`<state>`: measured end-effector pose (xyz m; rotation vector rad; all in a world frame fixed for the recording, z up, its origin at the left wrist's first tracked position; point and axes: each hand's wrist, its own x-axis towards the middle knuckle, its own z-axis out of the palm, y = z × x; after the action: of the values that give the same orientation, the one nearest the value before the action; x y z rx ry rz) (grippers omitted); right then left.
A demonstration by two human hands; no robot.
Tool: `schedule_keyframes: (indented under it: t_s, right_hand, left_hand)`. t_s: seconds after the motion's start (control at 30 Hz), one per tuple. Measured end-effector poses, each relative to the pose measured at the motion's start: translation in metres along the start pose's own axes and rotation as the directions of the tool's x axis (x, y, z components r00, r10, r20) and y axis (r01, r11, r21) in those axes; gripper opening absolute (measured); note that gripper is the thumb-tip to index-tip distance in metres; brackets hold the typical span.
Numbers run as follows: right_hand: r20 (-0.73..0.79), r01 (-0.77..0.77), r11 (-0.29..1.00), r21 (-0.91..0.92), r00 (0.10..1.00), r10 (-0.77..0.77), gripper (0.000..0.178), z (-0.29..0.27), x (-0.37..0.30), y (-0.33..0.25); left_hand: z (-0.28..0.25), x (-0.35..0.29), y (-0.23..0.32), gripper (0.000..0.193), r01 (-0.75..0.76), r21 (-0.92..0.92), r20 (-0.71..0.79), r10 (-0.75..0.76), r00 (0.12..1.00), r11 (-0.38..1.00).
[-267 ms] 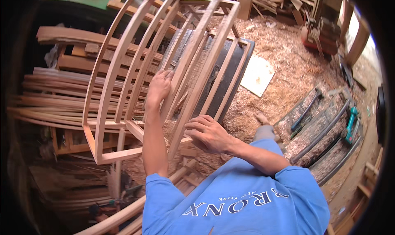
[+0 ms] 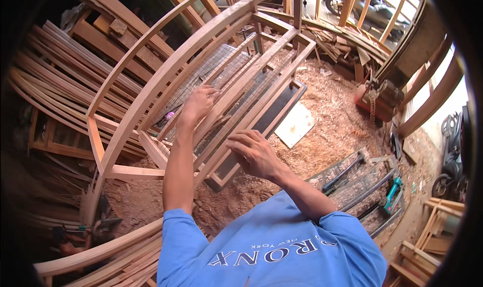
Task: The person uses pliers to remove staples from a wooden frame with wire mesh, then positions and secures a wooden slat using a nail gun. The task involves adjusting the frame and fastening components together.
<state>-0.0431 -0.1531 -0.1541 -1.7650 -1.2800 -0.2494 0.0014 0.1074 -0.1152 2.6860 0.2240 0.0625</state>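
A wooden frame (image 2: 171, 63) with curved beams and straight rails stands before me, tilted. Wire mesh (image 2: 220, 65) stretches across part of it. My left hand (image 2: 199, 106) reaches in among the rails beside the mesh, its fingers pressed together; whatever they pinch is too small to make out. To the right, my right hand (image 2: 255, 154) hovers at the lower end of the outer rail (image 2: 271, 98), fingers loosely bent and apart, with nothing seen in them. Beneath the frame lies a dark panel (image 2: 266, 117) with a wooden edge.
Long wood strips (image 2: 65, 81) are stacked at the left. Shavings cover the floor, with a white board (image 2: 297, 125) on them. A red machine (image 2: 372, 103) stands at the far right. A teal power tool (image 2: 392, 194) lies on a rack. Motorcycles (image 2: 445, 151) are beyond.
The view has swung, so the frame and surroundings appear turned, with more of the far background showing. Both hands stay at about the same parts of the frame.
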Motion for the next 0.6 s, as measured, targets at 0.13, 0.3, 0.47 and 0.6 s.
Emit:
schedule_keyframes:
  t_s: [0.13,0.3,0.47,0.6]
  right_hand:
    - [0.071,-0.035,0.944,-0.328,0.996,0.061,0.037,-0.016,0.045,0.046]
    - [0.274,-0.001,0.877,-0.48,0.95,0.15,0.043,-0.021,0.074,0.065]
    - [0.194,0.021,0.912,-0.409,0.979,0.065,0.04,-0.019,0.07,0.065]
    - [0.153,-0.049,0.948,-0.316,0.983,0.102,0.038,-0.021,0.07,0.074]
  left_hand:
    - [0.009,0.001,-0.002,0.031,-0.027,-0.082,-0.165,0.013,0.986,0.996]
    - [0.004,0.006,0.004,0.035,0.023,0.075,-0.08,-0.017,0.997,0.997]
    - [0.003,0.001,0.012,0.033,0.064,0.064,-0.134,-0.055,0.99,0.996]
    - [0.004,-0.002,0.013,0.027,0.025,0.045,-0.305,-0.01,0.952,0.999]
